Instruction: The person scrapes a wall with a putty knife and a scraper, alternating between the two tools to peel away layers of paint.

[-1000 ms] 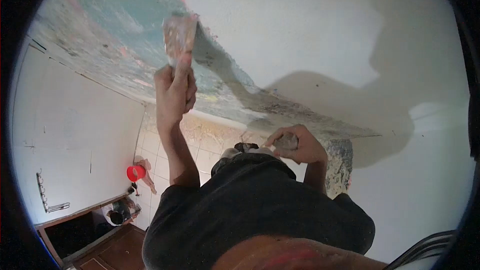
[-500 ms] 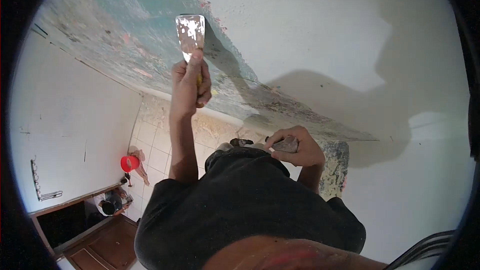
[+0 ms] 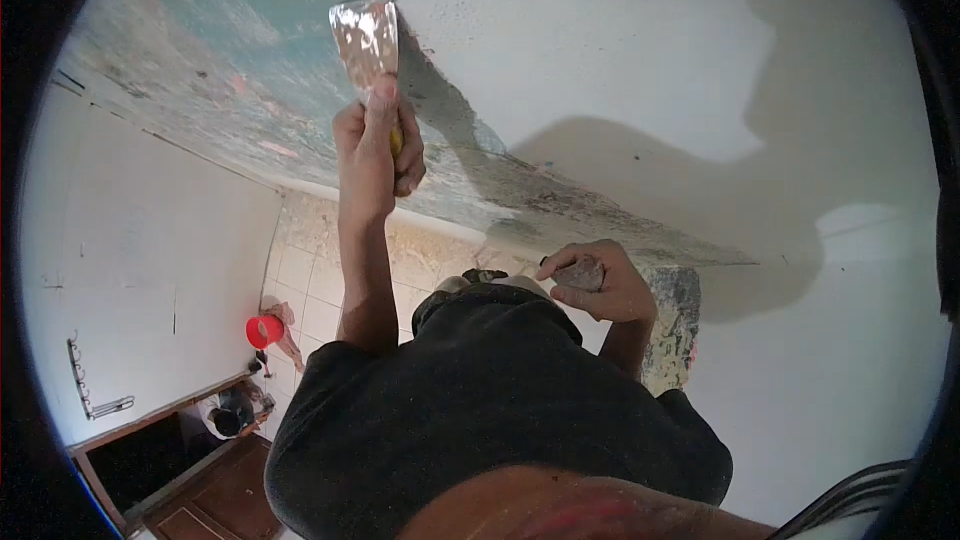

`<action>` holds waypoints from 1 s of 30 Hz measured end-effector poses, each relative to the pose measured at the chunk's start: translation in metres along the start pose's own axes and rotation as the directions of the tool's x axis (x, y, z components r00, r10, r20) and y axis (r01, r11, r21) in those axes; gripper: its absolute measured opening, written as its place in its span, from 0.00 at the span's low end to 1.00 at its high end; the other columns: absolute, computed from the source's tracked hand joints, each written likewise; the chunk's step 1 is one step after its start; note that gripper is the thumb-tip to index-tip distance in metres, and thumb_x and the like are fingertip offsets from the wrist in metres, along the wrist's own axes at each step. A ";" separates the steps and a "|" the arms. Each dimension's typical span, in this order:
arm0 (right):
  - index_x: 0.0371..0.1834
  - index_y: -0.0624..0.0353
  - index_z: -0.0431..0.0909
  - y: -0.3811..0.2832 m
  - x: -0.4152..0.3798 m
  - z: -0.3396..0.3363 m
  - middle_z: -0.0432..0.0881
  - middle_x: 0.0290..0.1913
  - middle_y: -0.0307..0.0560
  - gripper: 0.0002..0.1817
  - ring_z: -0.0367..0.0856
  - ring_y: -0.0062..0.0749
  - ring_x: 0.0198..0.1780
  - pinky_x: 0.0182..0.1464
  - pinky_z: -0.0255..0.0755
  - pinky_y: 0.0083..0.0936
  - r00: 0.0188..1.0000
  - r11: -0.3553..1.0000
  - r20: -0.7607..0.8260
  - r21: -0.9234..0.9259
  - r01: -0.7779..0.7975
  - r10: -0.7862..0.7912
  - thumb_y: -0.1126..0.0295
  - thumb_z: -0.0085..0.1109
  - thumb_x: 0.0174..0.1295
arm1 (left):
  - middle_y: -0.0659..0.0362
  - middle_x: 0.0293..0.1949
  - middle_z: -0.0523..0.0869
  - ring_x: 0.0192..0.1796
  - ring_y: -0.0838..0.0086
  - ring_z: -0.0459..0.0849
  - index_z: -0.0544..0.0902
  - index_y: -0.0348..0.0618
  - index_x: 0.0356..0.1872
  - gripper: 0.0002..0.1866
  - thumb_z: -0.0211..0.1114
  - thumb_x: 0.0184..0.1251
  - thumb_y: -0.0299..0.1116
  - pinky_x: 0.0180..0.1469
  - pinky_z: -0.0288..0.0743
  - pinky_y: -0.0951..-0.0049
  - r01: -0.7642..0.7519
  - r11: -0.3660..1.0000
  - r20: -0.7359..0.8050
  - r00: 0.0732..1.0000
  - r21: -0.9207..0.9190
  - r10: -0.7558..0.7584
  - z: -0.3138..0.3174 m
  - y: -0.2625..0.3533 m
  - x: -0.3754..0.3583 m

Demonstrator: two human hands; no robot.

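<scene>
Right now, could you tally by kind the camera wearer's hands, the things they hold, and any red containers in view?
Hands: 2, the left hand and the right hand
Scraper, in the left: 1
Grey lump, in the right: 1
Red container: 1
Total: 5

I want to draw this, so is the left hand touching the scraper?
Touching: the head view shows the left hand closed around the yellow handle of the scraper.

My left hand point(image 3: 378, 145) now higher than second ago, scraper point(image 3: 366, 40) raised with it. Scraper tilted where it stood squarer half second back; top corner closer to white paint point(image 3: 560, 35).
</scene>
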State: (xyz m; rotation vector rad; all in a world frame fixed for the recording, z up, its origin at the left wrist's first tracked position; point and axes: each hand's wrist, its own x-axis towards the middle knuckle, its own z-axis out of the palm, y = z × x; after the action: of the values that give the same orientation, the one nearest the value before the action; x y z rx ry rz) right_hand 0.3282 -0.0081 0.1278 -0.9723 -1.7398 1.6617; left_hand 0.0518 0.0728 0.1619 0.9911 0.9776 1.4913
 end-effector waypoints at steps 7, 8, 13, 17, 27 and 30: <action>0.41 0.62 0.85 0.003 0.008 0.002 0.87 0.35 0.43 0.12 0.82 0.21 0.35 0.40 0.74 0.23 0.999 0.999 -0.016 -0.008 0.047 -0.047 0.72 0.71 0.54 | 0.66 0.08 0.63 0.07 0.83 0.60 0.69 0.45 0.17 0.28 0.52 0.77 0.52 0.08 0.50 0.80 -0.008 1.000 0.015 1.000 -0.029 0.008 0.001 -0.010 0.003; 0.42 0.61 0.85 0.003 0.005 0.004 0.87 0.37 0.44 0.12 0.83 0.24 0.39 0.44 0.74 0.26 0.999 1.000 0.019 -0.012 0.026 -0.026 0.71 0.70 0.55 | 0.66 0.08 0.62 0.07 0.83 0.60 0.69 0.45 0.17 0.28 0.52 0.77 0.52 0.08 0.50 0.80 -0.004 0.998 0.017 1.000 -0.055 0.005 0.000 -0.013 0.002; 0.45 0.59 0.84 0.003 0.006 0.001 0.87 0.42 0.46 0.12 0.84 0.29 0.45 0.53 0.75 0.31 0.996 1.000 0.082 0.004 0.026 -0.026 0.70 0.67 0.57 | 0.66 0.08 0.62 0.07 0.83 0.59 0.69 0.45 0.17 0.29 0.53 0.76 0.54 0.08 0.49 0.79 -0.061 0.992 0.032 0.997 -0.108 0.065 0.003 -0.011 0.011; 0.44 0.60 0.84 0.002 0.001 0.002 0.87 0.42 0.47 0.12 0.84 0.30 0.46 0.53 0.75 0.31 0.997 1.000 0.072 0.011 -0.015 0.014 0.71 0.67 0.57 | 0.66 0.07 0.62 0.07 0.83 0.59 0.70 0.45 0.18 0.29 0.53 0.76 0.54 0.08 0.50 0.79 -0.073 0.991 0.003 0.997 -0.112 0.074 0.011 -0.001 0.013; 0.44 0.60 0.84 0.001 -0.011 -0.004 0.88 0.42 0.47 0.12 0.85 0.31 0.46 0.53 0.76 0.30 0.999 1.000 0.046 0.000 -0.004 0.004 0.71 0.68 0.57 | 0.66 0.09 0.60 0.06 0.82 0.56 0.69 0.46 0.23 0.24 0.50 0.78 0.52 0.07 0.49 0.78 -0.050 0.995 0.001 0.999 -0.085 0.050 0.004 -0.021 0.005; 0.44 0.60 0.84 0.005 -0.011 -0.004 0.88 0.42 0.47 0.12 0.85 0.31 0.46 0.53 0.75 0.30 1.000 1.000 0.026 0.010 -0.012 0.011 0.71 0.68 0.57 | 0.65 0.08 0.62 0.07 0.83 0.58 0.68 0.45 0.19 0.28 0.51 0.77 0.54 0.08 0.49 0.79 0.029 0.998 -0.016 0.999 -0.061 -0.030 -0.002 -0.043 -0.008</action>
State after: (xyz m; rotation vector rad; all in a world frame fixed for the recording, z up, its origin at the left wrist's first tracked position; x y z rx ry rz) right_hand 0.3384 -0.0149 0.1240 -0.9621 -1.7433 1.6959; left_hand 0.0643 0.0702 0.1206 0.9179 0.9492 1.4981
